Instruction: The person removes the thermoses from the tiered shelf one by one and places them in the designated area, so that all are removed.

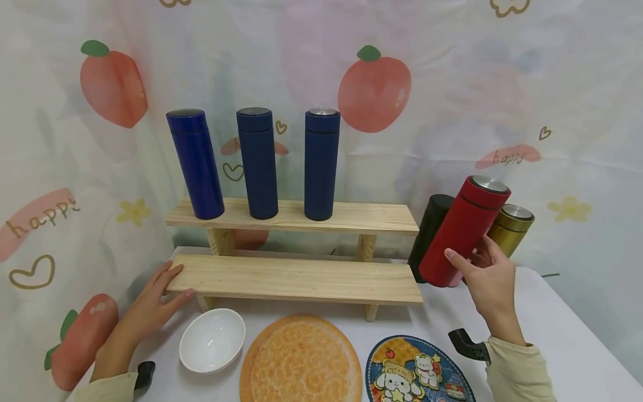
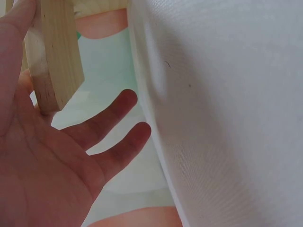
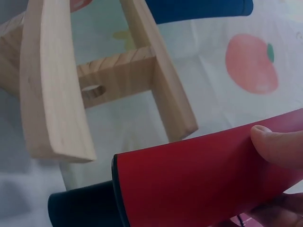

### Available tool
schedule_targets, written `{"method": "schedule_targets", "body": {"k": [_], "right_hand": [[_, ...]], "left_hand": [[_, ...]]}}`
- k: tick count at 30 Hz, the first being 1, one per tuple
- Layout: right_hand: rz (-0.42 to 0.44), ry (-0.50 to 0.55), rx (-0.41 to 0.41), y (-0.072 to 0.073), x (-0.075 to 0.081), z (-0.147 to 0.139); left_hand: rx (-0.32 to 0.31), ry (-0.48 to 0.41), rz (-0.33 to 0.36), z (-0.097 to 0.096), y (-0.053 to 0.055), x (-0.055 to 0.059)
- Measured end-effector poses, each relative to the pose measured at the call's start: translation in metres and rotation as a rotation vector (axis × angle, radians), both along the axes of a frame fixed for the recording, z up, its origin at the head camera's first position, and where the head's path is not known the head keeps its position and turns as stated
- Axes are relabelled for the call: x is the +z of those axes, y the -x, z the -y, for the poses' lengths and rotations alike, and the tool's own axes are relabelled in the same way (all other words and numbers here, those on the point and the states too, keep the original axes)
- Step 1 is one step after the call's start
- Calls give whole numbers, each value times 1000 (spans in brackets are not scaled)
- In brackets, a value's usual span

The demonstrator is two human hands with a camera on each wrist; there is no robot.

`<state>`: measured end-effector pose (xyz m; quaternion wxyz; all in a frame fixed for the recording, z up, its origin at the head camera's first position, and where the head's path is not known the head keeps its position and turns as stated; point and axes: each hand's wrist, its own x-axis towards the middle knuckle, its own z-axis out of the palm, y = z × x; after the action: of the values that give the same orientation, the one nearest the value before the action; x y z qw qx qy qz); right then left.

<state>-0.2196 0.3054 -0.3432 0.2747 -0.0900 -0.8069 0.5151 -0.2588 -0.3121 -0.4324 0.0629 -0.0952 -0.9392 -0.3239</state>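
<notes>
1. The fruit-print backdrop cloth hangs behind everything; the pink word "happy" reads on it at the right, and "happ" at the left, where a fold cuts it off.
2. The counter is covered in white cloth; on it stands the two-tier wooden shelf.
3. Three blue flasks stand in a row on the upper tier; I see no brand on them.
4. The orange-slice mat lies in front of the shelf; the cartoon-animal mat lies just right of it; its small writing is too fine to read.
5. My right hand grips the red flask, thumb and fingers curled round its lower body; it is tilted, lid up and to the right, off the right end of the shelf, in front of the black flask and the gold flask.
6. The white bowl sits near the lower tier's left end.
7. My left hand rests open against that left end, fingers straight.
</notes>
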Motion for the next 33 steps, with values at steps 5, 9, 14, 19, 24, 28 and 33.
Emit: {"method": "schedule_targets", "body": {"k": [5, 9, 14, 19, 24, 28, 33], "right_hand": [[41, -40, 24, 3, -10, -7], [66, -63, 71, 6, -17, -11], [105, -71, 112, 7, -28, -17], [131, -62, 149, 9, -40, -24], [133, -72, 181, 10, -50, -30], [120, -71, 205, 13, -55, -32], [124, -78, 217, 14, -59, -34]], "left_hand": [[4, 4, 9, 1, 0, 0], [9, 8, 7, 1, -2, 1], [8, 12, -6, 0, -3, 1], [2, -2, -1, -1, -3, 2], [0, 5, 5, -2, -3, 3], [2, 12, 4, -2, -3, 4], [14, 22, 18, -2, -3, 4]]}}
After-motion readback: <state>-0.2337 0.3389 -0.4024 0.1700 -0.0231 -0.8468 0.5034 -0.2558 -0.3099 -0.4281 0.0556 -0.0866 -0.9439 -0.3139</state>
